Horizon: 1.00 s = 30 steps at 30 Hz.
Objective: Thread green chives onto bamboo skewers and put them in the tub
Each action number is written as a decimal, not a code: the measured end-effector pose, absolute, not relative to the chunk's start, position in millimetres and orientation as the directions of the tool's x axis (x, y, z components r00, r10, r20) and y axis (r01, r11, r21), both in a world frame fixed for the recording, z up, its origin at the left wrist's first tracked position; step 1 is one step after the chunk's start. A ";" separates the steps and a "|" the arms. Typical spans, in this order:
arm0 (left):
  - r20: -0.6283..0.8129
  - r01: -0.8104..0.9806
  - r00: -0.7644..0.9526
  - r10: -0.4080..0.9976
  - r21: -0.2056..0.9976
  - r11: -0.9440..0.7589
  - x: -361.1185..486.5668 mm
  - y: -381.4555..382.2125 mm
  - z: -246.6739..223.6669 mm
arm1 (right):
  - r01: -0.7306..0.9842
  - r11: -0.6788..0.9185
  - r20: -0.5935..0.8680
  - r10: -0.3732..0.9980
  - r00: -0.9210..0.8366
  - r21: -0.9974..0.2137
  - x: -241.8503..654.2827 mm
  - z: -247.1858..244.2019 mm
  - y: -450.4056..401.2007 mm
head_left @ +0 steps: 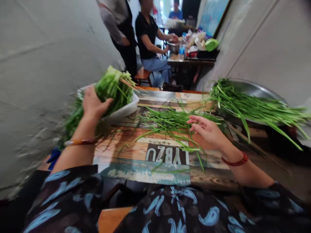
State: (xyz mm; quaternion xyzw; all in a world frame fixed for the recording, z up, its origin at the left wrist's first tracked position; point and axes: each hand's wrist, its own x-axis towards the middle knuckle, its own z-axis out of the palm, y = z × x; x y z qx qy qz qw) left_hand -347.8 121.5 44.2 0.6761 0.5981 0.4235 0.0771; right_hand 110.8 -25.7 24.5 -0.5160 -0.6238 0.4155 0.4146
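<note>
My left hand is at the white plastic tub on the left, its thumb spread across a thick bunch of garlic chives. The pale cut ends point up and away, and the leaves hang over the tub's left side; some of my fingertips are hidden. My right hand hovers over the right part of a loose scatter of garlic chives on the table. Its fingers are apart and lightly bent, with nothing held in them.
A steel basin at the right holds more long chives that hang over its rim. The patterned table has stray stalks near its front. Walls flank both sides. Beyond it, a seated person works at another table beside a standing person.
</note>
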 end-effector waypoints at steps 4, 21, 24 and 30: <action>0.613 0.916 -0.088 0.785 0.360 -0.178 -321.2 79.3 41.9 | 0.365 0.004 0.003 1.000 -0.004 -0.931 155.7 10.4 -54.4; 0.182 0.558 0.770 0.611 0.272 -0.784 -61.7 -47.3 -22.7 | 0.682 0.417 0.228 0.907 -0.354 -0.601 195.2 -25.7 -130.3; 0.108 0.582 0.794 0.599 0.152 -0.799 -41.0 -40.8 -24.7 | 0.701 0.392 0.241 0.920 -0.309 -0.596 210.8 -26.1 -141.5; 0.075 0.643 0.762 0.644 0.031 -0.765 -34.7 -27.7 -29.2 | 0.792 0.255 0.224 0.963 -0.153 -0.555 262.6 -33.7 -156.2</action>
